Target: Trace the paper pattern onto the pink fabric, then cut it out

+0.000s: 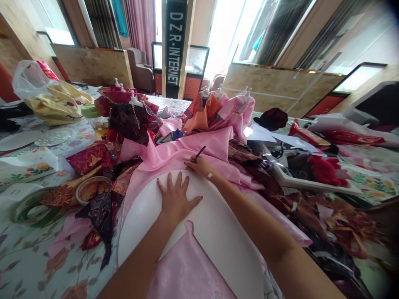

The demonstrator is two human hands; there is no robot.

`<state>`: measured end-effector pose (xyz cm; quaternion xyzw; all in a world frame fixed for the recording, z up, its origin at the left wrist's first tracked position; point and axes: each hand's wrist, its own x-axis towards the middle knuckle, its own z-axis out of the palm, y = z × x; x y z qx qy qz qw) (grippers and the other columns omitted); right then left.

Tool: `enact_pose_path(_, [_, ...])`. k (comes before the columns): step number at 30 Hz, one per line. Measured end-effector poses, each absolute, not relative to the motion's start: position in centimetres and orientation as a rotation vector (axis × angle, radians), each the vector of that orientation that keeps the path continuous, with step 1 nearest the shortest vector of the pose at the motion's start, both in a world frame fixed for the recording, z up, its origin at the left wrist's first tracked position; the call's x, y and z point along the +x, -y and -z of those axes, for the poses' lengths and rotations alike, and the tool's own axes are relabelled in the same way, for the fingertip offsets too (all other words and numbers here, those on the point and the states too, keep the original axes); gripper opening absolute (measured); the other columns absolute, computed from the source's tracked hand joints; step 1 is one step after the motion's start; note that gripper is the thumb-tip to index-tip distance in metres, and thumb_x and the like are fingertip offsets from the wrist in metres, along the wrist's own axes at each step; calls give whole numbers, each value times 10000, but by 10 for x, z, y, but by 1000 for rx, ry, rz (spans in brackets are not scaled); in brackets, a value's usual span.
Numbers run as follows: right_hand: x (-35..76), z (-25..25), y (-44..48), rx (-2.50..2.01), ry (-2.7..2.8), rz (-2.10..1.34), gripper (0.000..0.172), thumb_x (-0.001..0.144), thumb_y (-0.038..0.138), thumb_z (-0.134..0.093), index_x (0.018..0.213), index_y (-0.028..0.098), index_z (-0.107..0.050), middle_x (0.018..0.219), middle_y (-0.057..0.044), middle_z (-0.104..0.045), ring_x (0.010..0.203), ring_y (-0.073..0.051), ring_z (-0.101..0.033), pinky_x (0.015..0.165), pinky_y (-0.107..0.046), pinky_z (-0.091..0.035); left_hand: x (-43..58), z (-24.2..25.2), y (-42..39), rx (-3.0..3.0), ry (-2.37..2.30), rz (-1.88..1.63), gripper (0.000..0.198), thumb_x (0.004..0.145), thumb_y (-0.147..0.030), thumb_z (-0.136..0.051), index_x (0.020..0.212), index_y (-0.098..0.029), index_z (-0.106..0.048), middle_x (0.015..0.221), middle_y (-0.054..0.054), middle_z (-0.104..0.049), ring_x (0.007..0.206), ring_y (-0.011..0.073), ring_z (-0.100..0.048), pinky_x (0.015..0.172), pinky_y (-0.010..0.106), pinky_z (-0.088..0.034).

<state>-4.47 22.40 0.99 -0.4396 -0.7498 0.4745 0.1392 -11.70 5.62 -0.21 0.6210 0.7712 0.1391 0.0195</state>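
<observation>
A large white curved pattern piece (137,224) lies flat on shiny pink fabric (187,265), which shows through its notched opening and past its edge. My left hand (177,198) presses on the pattern piece, palm down with fingers spread. At the far rim of the piece, my right hand (199,167) grips a dark blue pen (199,153), its tip low near the border between white piece and pink cloth. Whether the tip touches the cloth I cannot tell. Beyond my hands the pink fabric rises in loose folds.
Small dress forms in dark (129,122) and pink cloth (240,110) stand behind the fabric. Brocade scraps, a tape roll (34,207) and a yellow bag (59,104) lie left. At right are a white tray (293,180) and brown scraps (330,220).
</observation>
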Motion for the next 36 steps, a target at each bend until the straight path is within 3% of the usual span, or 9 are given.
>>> enact_pose_path(10, [6,-20,-221,-1466,2105,-1293,253,928,313,-551,1117,150,-588,1079,-70,-623,872,-181,-632,742,-360,-547,-117,4,-55,1957,-2403,-428,803,792,-757,-243,1407,-263,-395,1500,64,-354,1374,407,-190,1048,705,-62])
enact_pose_path(13, [28,-21,-216,-1489,2064,-1251,204,937,317,-537,1003,139,-612,901,-29,-644,687,-121,-618,607,-271,-538,-117,4,-55,1965,-2403,-428,792,801,-746,-242,1408,-261,-396,1500,64,-354,1375,407,-190,1051,701,-65])
enact_pose_path(17, [50,-18,-211,-1469,2007,-1209,241,927,325,-553,801,123,-593,596,58,-560,409,-49,-476,402,-173,-413,-116,5,-55,1960,-2408,-416,783,806,-737,-253,1409,-258,-396,1504,68,-346,1377,415,-182,1048,705,-63])
enact_pose_path(21, [66,-15,-204,-1418,1932,-1189,328,831,403,-625,628,170,-515,426,74,-506,298,-64,-423,307,-181,-317,-116,5,-55,1961,-2403,-424,779,808,-732,-267,1406,-252,-402,1500,72,-353,1377,413,-181,1045,710,-61])
enact_pose_path(27, [88,-13,-187,-1403,1814,-1166,362,721,487,-666,610,198,-480,403,54,-508,288,-87,-436,277,-189,-294,-117,4,-54,1960,-2396,-437,775,807,-731,-274,1403,-253,-405,1503,73,-349,1377,411,-188,1047,708,-69])
enact_pose_path(36, [125,-11,-144,-1433,1719,-1071,415,705,586,-642,641,219,-460,421,38,-516,299,-121,-460,297,-227,-316,-115,2,-54,1947,-2394,-425,757,819,-716,-277,1412,-261,-392,1510,72,-336,1384,411,-177,1059,696,-56])
